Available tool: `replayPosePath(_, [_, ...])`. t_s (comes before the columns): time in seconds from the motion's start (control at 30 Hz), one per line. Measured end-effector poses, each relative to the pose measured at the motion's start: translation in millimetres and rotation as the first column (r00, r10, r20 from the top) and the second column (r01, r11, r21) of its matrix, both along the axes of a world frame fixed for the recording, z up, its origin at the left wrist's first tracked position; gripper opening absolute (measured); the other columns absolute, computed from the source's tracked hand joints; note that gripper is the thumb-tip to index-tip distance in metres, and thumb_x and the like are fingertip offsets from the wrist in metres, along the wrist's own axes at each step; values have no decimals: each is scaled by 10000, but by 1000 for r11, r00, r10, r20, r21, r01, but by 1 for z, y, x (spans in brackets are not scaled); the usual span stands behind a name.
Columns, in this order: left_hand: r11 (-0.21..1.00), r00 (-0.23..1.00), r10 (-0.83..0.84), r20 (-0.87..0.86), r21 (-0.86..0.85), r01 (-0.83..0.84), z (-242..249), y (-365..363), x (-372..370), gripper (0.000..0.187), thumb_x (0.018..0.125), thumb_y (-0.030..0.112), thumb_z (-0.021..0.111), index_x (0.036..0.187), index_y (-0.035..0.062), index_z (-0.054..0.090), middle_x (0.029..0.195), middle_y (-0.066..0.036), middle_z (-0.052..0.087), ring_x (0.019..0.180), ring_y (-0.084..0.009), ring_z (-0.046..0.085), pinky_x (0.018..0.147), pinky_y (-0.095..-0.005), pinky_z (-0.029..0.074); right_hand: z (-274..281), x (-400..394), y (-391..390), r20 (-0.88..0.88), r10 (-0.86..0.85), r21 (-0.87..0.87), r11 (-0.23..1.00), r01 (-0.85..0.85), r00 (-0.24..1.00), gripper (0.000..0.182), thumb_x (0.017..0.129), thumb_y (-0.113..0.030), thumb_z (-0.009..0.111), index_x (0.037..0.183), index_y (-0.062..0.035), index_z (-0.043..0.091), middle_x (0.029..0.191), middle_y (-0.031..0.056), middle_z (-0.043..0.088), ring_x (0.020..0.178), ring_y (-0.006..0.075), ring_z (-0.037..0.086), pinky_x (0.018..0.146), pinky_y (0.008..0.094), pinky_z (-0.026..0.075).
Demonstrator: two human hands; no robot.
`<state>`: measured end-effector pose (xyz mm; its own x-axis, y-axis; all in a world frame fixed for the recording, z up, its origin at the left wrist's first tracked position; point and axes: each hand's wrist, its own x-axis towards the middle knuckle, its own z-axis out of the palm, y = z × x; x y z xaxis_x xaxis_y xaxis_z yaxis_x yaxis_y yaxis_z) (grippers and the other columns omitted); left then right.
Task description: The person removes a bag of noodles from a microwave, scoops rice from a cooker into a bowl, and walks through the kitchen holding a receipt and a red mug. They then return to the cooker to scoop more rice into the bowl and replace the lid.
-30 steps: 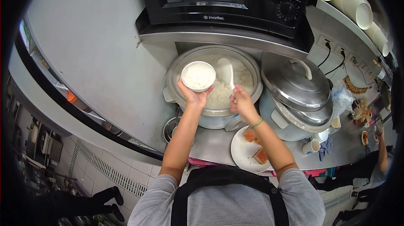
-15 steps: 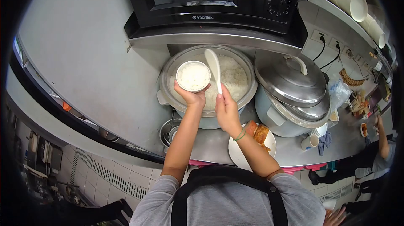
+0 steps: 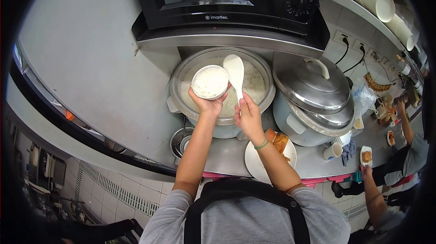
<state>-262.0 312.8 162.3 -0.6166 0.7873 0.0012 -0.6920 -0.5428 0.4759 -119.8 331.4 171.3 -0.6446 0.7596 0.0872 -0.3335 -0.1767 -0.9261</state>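
Note:
My left hand is closed around a small white bowl filled with rice. Just right of the bowl, my right hand grips the handle of a white rice paddle, its broad blade pointing up and away from me. Both hands are above an uncovered rice cooker with rice inside. Below my right forearm lies a white plate with browned pieces of food, partly hidden by the arm.
A black microwave sits on a shelf behind the cooker. To the right stands a second cooker with a metal lid, then a paper cup. A metal bowl is at left. A co-worker's hand holds a food tray.
My right hand has turned the paddle so its blade faces me more broadly. The rice bowl has tilted slightly. At right, another person's arm has come in with a tray of food.

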Motion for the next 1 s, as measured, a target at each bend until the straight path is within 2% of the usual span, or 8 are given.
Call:
replayPosePath(0.23, [995,996,85,26,-49,-84,-2,6,6,712,779,642,259,1218,133,493,1117,-111,590,902,-386,620,564,-387,559,-12,-10,-13,9,-264,611,765,204,964,385,957,-122,374,1328,-21,394,677,-15,430,487,44,405,444,177,348])
replayPosePath(0.3, [993,994,108,32,-59,-106,2,7,11,706,783,642,255,1221,140,489,1124,-111,586,908,-376,620,570,-387,558,-18,-17,-3,-247,-469,819,367,442,848,396,955,-115,370,1341,-30,377,670,-24,423,501,37,401,462,173,348])
replayPosePath(0.4, [979,979,198,37,-45,-197,2,9,17,707,789,654,245,1226,151,479,1139,-112,577,948,-350,610,604,-408,556,-20,-11,-11,-12,-253,385,892,238,967,416,955,-111,361,1359,-17,337,669,-24,430,510,37,411,460,176,350])
replayPosePath(0.53, [909,908,413,62,-87,-408,5,16,26,694,803,658,246,1226,156,472,1163,-107,557,1013,-314,577,718,-451,534,-6,-7,-24,19,16,52,999,-17,1000,437,957,-108,349,1381,-18,293,665,-28,426,506,31,409,448,172,332])
replayPosePath(0.63, [913,911,408,52,-22,-408,0,18,30,669,823,636,262,1232,146,462,1189,-104,536,1054,-301,551,791,-461,508,-11,-13,-27,-23,-137,378,916,136,990,438,947,-99,360,1373,-7,317,702,14,486,574,79,489,513,220,412])
replayPosePath(0.7, [917,918,396,31,30,-397,-8,19,28,655,833,622,271,1239,141,454,1202,-103,526,1072,-293,539,817,-460,495,-7,-13,-25,-140,-387,774,531,345,911,430,925,-88,403,1351,-25,382,773,91,540,674,177,552,634,300,462])
replayPosePath(0.8, [948,951,307,31,72,-309,-11,16,26,642,848,609,284,1260,138,429,1221,-99,509,1104,-280,516,833,-466,479,16,7,-20,-8,-421,869,446,215,907,454,894,-79,439,1345,-49,396,860,182,549,768,331,568,705,373,464])
replayPosePath(1.0, [940,944,270,-193,-160,-301,-8,2,25,660,833,654,300,1249,160,437,1184,-74,541,1056,-249,549,783,-447,508,38,26,33,-12,-339,995,87,44,941,495,793,-34,550,1262,-192,537,786,77,513,725,242,530,621,339,450])
